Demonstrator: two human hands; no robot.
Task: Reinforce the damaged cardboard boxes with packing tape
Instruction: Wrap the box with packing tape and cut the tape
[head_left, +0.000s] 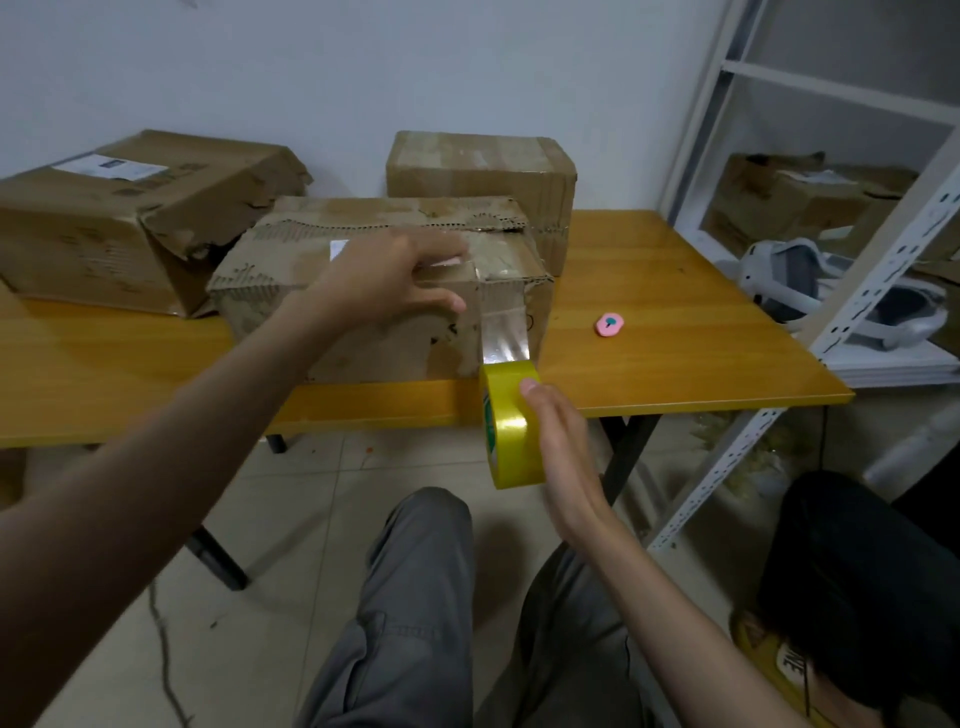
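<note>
A torn cardboard box (363, 338) stands at the front edge of the orange table (675, 358). My left hand (395, 280) rests on its top front edge with fingers spread, pressing down the tape end there. A clear strip of tape (504, 338) runs down the box's front face to a yellow tape roll (511, 423) held below the table edge. My right hand (558, 447) grips that roll, thumb on its rim. Two more damaged boxes stand behind: a crushed one at the left (130, 223) and one at the back (483, 171).
A small pink cutter (609, 323) lies on the table right of the box. A white metal shelf rack (852, 291) at the right holds a headset (831, 291) and more cardboard. My knees in grey trousers (415, 597) are below, beside a black bag (857, 587).
</note>
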